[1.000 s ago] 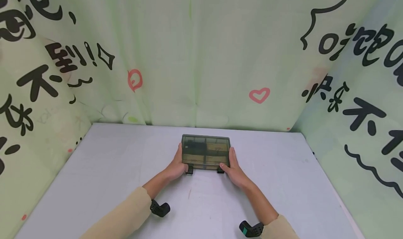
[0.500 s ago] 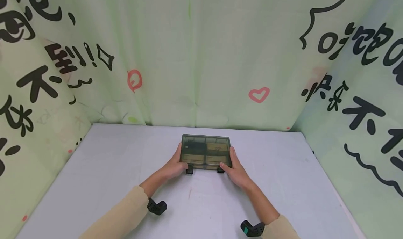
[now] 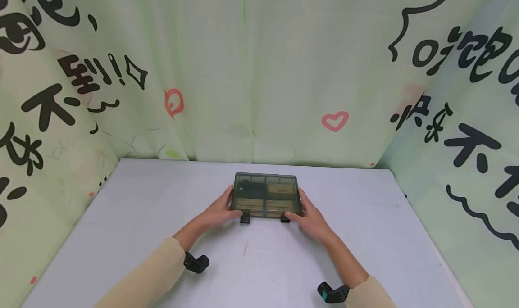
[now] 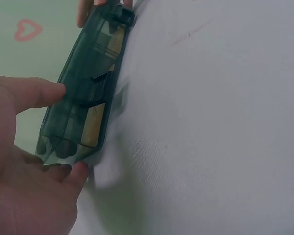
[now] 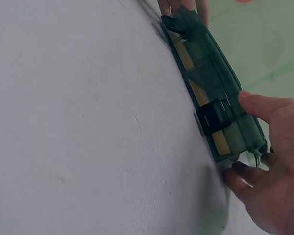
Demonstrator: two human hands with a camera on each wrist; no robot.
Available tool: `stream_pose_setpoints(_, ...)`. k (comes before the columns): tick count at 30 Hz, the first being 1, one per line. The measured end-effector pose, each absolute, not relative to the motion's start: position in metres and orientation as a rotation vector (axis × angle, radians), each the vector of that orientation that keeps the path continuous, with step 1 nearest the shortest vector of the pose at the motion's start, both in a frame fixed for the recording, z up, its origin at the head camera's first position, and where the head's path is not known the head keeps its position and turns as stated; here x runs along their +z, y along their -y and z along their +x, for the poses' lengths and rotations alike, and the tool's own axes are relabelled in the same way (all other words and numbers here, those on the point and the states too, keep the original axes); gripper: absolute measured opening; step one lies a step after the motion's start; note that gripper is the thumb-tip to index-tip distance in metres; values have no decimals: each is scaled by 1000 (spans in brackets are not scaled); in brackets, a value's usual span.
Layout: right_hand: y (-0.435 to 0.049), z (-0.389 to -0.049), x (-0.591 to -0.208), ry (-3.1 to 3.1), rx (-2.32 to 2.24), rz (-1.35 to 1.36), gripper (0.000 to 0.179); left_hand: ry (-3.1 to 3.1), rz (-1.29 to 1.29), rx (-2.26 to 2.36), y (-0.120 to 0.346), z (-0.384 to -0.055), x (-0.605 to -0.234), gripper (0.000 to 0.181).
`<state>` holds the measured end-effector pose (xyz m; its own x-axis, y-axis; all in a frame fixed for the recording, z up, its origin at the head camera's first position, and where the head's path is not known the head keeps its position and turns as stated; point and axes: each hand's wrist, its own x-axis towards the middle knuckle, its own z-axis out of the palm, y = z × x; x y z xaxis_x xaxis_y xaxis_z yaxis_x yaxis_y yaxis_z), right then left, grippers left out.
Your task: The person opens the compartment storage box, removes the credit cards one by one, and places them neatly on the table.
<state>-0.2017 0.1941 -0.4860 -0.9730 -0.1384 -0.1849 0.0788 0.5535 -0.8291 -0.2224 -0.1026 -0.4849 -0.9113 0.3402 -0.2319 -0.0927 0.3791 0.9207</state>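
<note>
A flat compartment box [image 3: 266,195] of see-through dark green plastic, with tan cardboard-like pieces inside, is at the middle of the white table. Two black latches [image 3: 245,218] stick out along its near edge. My left hand [image 3: 219,210] holds the left end, its thumb reaching to the left latch. At the other end my right hand [image 3: 313,218] does the same, thumb beside the right latch. Both wrist views show the thumb on the box's upper side and fingers curled under its end, at left [image 4: 39,191] and right [image 5: 269,181]. The lid is down.
The white tabletop [image 3: 142,209] spreads around the box. Pale green curtains [image 3: 251,74] with black lettering and pink hearts hang behind and at both sides. A black wrist camera [image 3: 196,263] sits on the left wrist, another [image 3: 333,293] on the right.
Both wrists have swung outward, left to the left and right to the right, and the hands have shifted slightly along the box's ends. The box has barely moved.
</note>
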Motion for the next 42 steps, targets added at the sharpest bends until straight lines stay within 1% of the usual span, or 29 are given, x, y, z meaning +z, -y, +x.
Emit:
stream_pose_setpoints(5,-199,-200,-483,-2563,-1388,-57,90,-2292,205,1525,106,-221,-482,93)
stream_pose_setpoints(11,-206,-202,-483,-2533,-1436,-140,89,-2309,253,1547,107,-221,-482,85)
stream_pose_setpoints(21,-214,-202,-482,-2544,-1426,-227,81,-2296,271,1566,105,-220,-480,81)
stream_pose_setpoints(34,-212,-201,-479,-2617,-1425,-159,75,-2303,241,1567,105,-221,-483,80)
stream_pose_setpoints(42,-210,-204,-477,-2730,-1415,-97,65,-2311,216,1566,104,-222,-485,77)
